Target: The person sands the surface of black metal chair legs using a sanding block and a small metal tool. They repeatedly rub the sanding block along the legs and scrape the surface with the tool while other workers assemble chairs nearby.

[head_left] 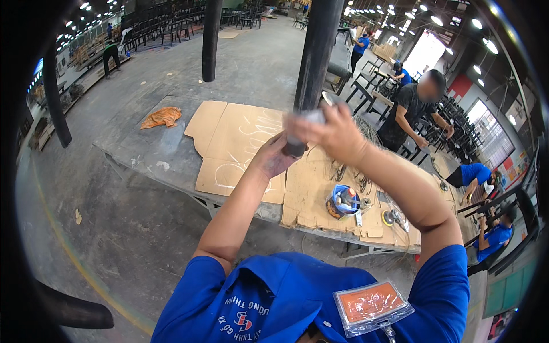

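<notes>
Head view showed your left hand (273,156) curled round the black post (316,54) near its lower end, over the cardboard (220,157); your blurred right hand (338,135) clasped a pale pad (314,116), apparently rubbing. Continuing called for steady support.

A furniture workshop: rows of black chairs (171,27) stand far left on a grey floor (143,228), more chairs (456,118) crowd the right, where people in blue shirts (496,237) work under bright ceiling lights (437,21); near, cardboard (223,146) covers part of a counter (151,147)
</notes>
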